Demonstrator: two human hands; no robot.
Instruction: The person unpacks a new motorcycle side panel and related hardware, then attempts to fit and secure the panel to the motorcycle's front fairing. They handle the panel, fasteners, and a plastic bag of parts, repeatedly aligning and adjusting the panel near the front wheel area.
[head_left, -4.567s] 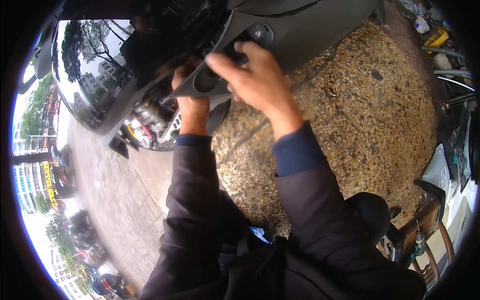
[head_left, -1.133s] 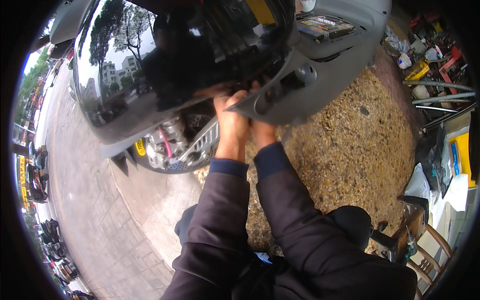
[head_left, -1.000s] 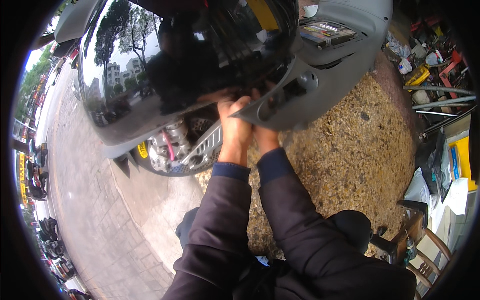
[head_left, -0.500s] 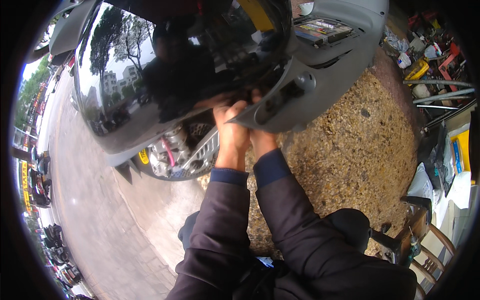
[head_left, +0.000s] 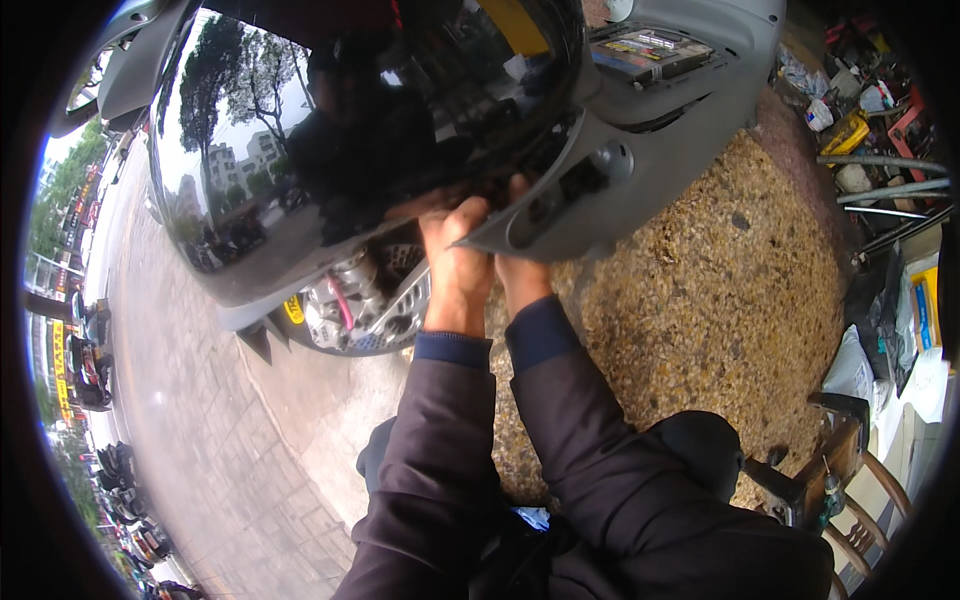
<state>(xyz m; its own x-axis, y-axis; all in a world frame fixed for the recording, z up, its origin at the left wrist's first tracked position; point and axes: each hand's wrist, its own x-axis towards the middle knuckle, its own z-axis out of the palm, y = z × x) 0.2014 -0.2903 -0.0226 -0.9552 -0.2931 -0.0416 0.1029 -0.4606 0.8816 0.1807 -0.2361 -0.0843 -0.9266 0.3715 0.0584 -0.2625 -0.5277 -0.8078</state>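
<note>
A scooter's glossy black body panel (head_left: pixel 350 190) fills the upper middle, and a grey plastic panel (head_left: pixel 665 165) adjoins it on the right, narrowing to a point at its lower left. My left hand (head_left: pixel 458 255) is behind that point, at the seam between the two panels. Its thumb is bent and closed in, while its other fingers are mostly hidden. Close beside it, my right hand (head_left: pixel 522 280) reaches under the grey panel, with a fingertip showing above the panel's edge and the rest covered. A battery (head_left: pixel 650 55) sits in an opening of the grey panel.
Below the black panel show a brake disc and silver metal wheel parts (head_left: pixel 400 310) with a pink hose (head_left: pixel 342 302). Pebbled ground (head_left: pixel 700 320) lies under the scooter. A wooden chair (head_left: pixel 835 465) stands at right, below a heap of parts (head_left: pixel 870 120). Parked motorbikes (head_left: pixel 120 480) line the left.
Both hands stay at the panel seam. My left hand has shifted very slightly to the left. The view has tilted a little.
</note>
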